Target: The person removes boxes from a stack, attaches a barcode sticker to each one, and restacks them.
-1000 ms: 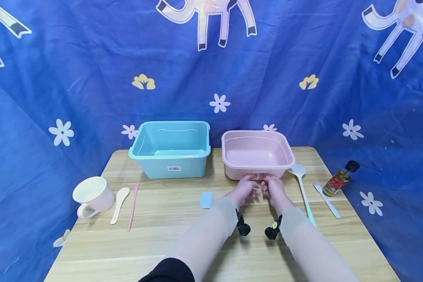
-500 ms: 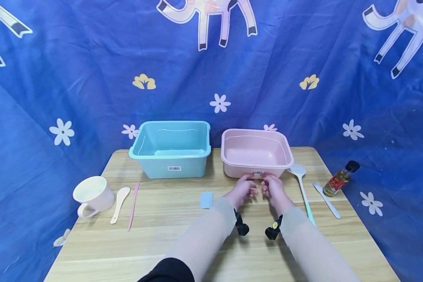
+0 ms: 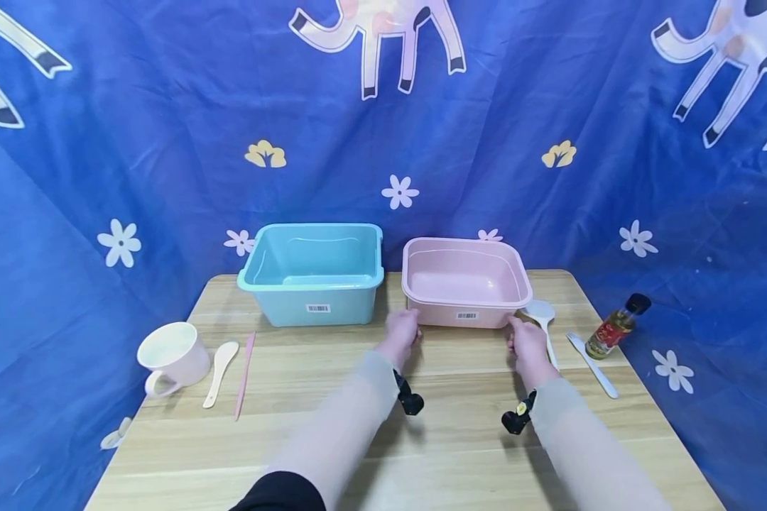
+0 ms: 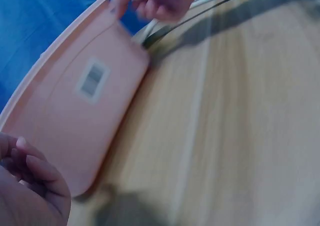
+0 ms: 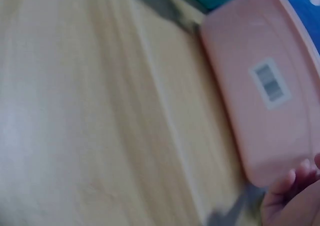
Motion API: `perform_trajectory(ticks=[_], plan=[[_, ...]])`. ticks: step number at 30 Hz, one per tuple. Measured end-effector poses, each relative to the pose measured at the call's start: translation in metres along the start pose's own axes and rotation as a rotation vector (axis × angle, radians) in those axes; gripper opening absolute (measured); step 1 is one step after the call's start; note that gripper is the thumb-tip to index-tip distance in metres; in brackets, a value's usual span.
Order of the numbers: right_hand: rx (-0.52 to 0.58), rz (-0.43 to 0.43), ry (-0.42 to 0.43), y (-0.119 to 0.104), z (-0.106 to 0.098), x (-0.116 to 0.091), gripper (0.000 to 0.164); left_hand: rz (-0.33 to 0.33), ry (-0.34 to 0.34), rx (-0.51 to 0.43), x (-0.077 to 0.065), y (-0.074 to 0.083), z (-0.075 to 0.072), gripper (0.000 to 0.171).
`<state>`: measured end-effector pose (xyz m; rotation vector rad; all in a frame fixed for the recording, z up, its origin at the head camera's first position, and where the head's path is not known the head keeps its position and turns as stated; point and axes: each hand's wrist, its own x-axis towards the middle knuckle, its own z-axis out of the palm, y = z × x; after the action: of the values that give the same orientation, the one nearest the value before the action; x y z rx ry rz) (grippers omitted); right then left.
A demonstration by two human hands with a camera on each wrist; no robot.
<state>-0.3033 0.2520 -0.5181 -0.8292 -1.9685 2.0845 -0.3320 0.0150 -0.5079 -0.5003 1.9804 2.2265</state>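
Note:
A pink plastic basin (image 3: pixel 466 259) with a barcode sticker (image 3: pixel 466 315) on its front wall stands near the back edge of the table. My left hand (image 3: pixel 401 333) is at its front left corner, with fingers loosely curled. At the front right corner is my right hand (image 3: pixel 528 342); in the left wrist view its index finger (image 4: pixel 121 0) reaches to the basin's wall while the other fingers curl. Neither hand wraps round the rim. A spatula (image 3: pixel 540 310) lies beside the right hand, its handle partly hidden by the arm.
Left of the pink basin stands a blue basin (image 3: pixel 318 305). At the left lie a white mug (image 3: pixel 174 353), a white spoon (image 3: pixel 220 372) and a pink knife (image 3: pixel 246 375). A pale blue knife (image 3: pixel 591 365) and an oil bottle (image 3: pixel 616 328) are at the right. A blue curtain (image 3: pixel 332 184) hangs behind.
The hands have parted from the middle of the pink basin's front to its two corners, uncovering the sticker. The left arm now hides the small blue piece on the table.

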Motion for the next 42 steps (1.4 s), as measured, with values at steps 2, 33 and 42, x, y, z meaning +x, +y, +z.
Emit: perform_trajectory(ticks=[2, 33, 42], plan=[[0.015, -0.043, 0.086, -0.005, -0.007, 0.001, 0.026, 0.021, 0.048, -0.009, 0.003, 0.007, -0.008, 0.007], [0.037, -0.011, -0.037, -0.066, -0.033, 0.008, 0.042, 0.090, 0.005, -0.004, -0.004, 0.046, -0.003, 0.052], [0.044, -0.053, -0.067, -0.108, -0.048, -0.008, 0.019, 0.184, -0.033, -0.062, -0.022, 0.079, 0.005, 0.049]])
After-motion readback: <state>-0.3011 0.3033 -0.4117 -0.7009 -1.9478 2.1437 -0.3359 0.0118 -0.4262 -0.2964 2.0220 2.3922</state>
